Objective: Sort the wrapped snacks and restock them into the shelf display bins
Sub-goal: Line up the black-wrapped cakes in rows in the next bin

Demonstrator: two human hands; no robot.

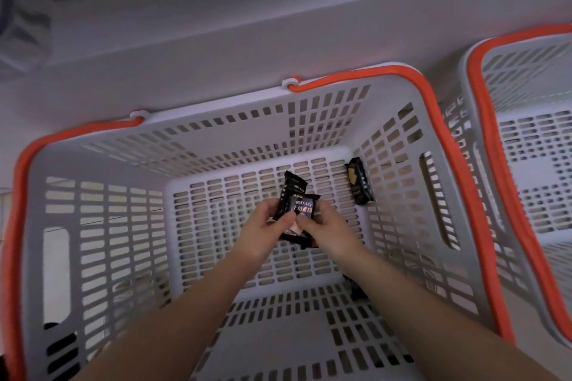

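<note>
Both my arms reach down into a grey slotted basket point(102, 151) with an orange rim. Together my left hand point(263, 226) and my right hand point(322, 226) hold a small stack of black wrapped snacks point(301, 207) printed "DRYCAKE", low over the basket floor. My left fingers curl round the stack's left side and my right thumb and fingers pinch its right side. Another black wrapped snack point(360, 184) leans against the basket's right wall near the far corner. A dark wrapper point(353, 286) shows partly under my right forearm.
A second grey basket point(473, 77) with an orange rim stands to the right, close beside the first. A grey ledge or shelf edge point(216, 25) runs behind both baskets. The basket walls are tall around my hands.
</note>
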